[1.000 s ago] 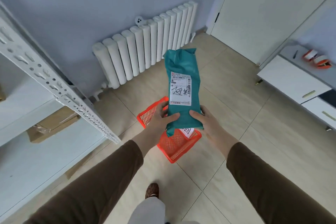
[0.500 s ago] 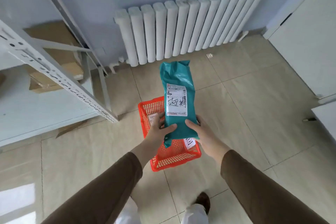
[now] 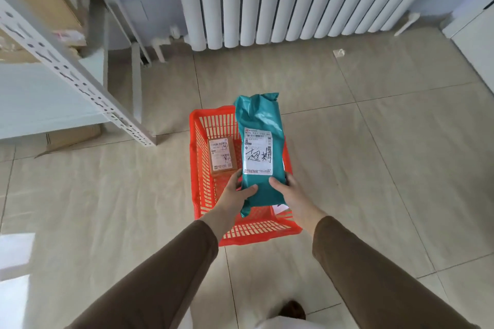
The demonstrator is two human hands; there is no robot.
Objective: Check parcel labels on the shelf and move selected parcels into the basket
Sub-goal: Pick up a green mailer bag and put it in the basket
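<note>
Teal parcel [image 3: 260,152] held w/ both hands, left hand [image 3: 235,192] & right hand [image 3: 290,191] clamped on its near end; long axis runs away from the person, directly over red basket [image 3: 199,168], beside a boxed parcel [image 3: 222,155] inside.

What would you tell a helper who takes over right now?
Left hand and right hand: both grip the lower end of the teal parcel, label up, over the orange basket.
Done: a brown box parcel lies in the basket; something white shows under the teal one.
Left: put the teal parcel in the basket, then check the shelf for more labels.
</note>
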